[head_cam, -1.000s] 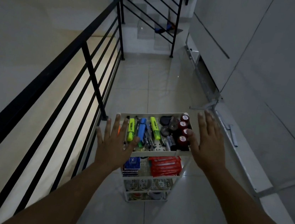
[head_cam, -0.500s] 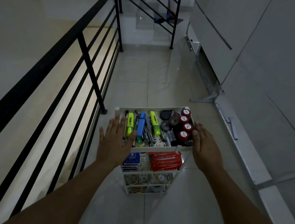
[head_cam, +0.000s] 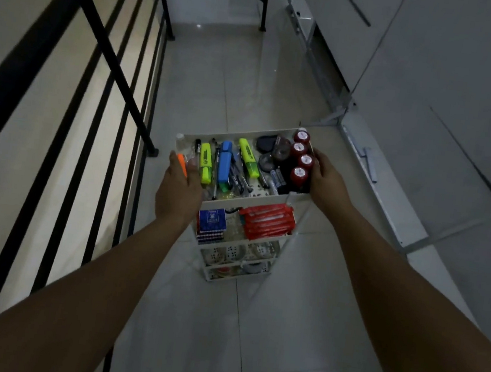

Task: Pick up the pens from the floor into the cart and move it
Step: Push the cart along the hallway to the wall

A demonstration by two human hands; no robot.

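Both hands are closing in: the left hand point(head_cam: 179, 191) and right hand point(head_cam: 326, 182) are now gripping the cart's point(head_cam: 263, 195) top-tray sides.

The white tiered cart point(head_cam: 267, 195) stands upright between both hands, its top tray crowded with pens point(head_cam: 239, 179) lying flat beside yellow and blue highlighters, nearer the left hand.

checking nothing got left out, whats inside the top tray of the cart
The top tray holds yellow highlighters, a blue highlighter, pens and red-capped containers. The left hand covers the tray's near-left corner, so anything there is hidden.
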